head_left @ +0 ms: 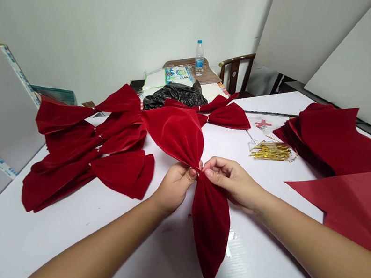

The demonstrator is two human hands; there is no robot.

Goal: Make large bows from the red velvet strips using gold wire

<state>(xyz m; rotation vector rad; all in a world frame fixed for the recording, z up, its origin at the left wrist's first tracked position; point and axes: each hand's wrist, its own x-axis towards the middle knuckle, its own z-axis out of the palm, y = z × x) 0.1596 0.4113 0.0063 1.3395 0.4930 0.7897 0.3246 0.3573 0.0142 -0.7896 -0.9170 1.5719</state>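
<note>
A red velvet bow (211, 219) hangs between my hands above the white table, one wing pointing up and left, the other down. My left hand (178, 183) pinches its gathered middle, thumb on top. From the other side, the thumb and forefinger of my right hand (225, 176) close on that same knot; whether a twist tie lies between them is too small to tell. Left of my hands lie several finished-looking red bows (120, 166), pinched at their centres. Beyond the held bow rest more red bows (230, 115). A bundle of gold twist ties (272, 151) lies past my right hand.
Stacked red fabric pieces (334, 140) cover the table's right side. A black plastic bag (176, 96) sits at the back, near a water bottle (199, 58) and a wooden chair (235, 74). White boards (1, 94) stand at the left. The white tabletop (151, 256) ends near my right forearm.
</note>
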